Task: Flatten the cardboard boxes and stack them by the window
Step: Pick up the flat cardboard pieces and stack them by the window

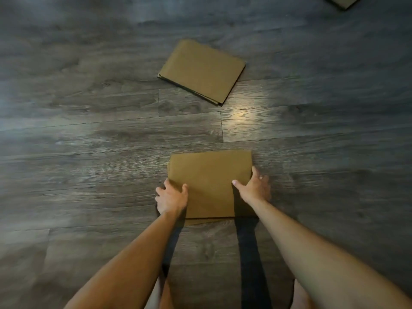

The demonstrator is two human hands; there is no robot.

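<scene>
Your left hand (pixel 171 197) gripped the left edge of the flattened box (pixel 209 184) lying on the dark wood floor (pixel 89 134), thumb on top and fingers curled round the side. Beyond it, well apart, a second flattened box (pixel 201 71) lay on the floor, and the corner of a third piece of cardboard (pixel 342 1) showed at the top right. Your right hand (pixel 254 187) held the near box's right edge, thumb pressed on its face, fingers wrapped over the side. Flattening looked done here; you seemed to be at the pick-up. No window was in view, so the next move called for lifting evenly and finding it.
</scene>
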